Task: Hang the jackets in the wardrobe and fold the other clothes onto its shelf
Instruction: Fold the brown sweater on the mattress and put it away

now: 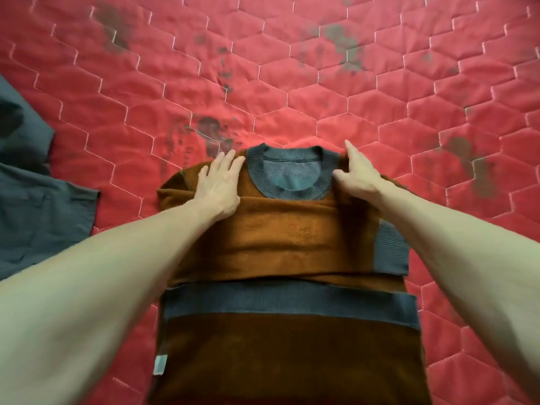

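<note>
A: Red quilted bedspread point(292, 83), hexagon stitching, dark stains. What's on it?

B: Brown sweater point(277, 238), grey collar, laid flat at centre, sleeves folded across the chest, grey hem band point(289, 299) folded up.

A: Hands?

B: Left hand point(219, 185) flat, fingers straight, pressing the shoulder beside the collar. Right hand point(358, 173) pinches the other shoulder's edge.

A: Other stuff?

B: Grey garment point(35, 206) at left, apart from the sweater.

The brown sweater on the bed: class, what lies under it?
Under the brown sweater only the red quilted bedcover shows around its edges. Anything directly beneath the folded cloth is covered.
</note>
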A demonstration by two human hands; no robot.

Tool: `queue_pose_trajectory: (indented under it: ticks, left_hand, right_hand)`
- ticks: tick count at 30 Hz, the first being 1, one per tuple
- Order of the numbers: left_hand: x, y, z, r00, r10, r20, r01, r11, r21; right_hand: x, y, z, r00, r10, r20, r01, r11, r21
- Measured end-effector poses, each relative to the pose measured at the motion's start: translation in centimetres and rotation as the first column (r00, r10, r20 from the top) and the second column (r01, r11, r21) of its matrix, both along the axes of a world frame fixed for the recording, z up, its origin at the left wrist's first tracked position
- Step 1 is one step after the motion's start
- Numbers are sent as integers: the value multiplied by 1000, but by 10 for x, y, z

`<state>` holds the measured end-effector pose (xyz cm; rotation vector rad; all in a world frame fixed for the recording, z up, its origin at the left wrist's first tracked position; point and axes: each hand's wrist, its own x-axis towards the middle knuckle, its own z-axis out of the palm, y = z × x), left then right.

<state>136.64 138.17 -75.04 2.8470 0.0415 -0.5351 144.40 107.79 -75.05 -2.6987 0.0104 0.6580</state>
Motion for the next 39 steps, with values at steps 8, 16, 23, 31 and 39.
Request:
queue_pose_trajectory:
  ticks: [8,16,23,31,39]
  left_hand:
    - [46,4,-4,990,33,139,-24,998,-65]
    - [29,37,14,786,-469,403,518,855,-15]
    - [-22,51,5,593,-762,261,775,628,72]
    - [-43,31,-17,909,-279,311,297,955,-13]
    - [-42,79,-41,1000,0,24,-3,993,118]
  right_hand:
    - [-5,-1,-19,983,-36,181,29,999,37]
    - [-53,-35,-5,699,303,648,-386,922,-16]
    - [-93,-74,-13,545,698,465,-679,692,-244]
    - [-82,-10,0,736,366,569,-354,925,-138]
    - [-74,-64,-37,964,9,266,45,980,-196]
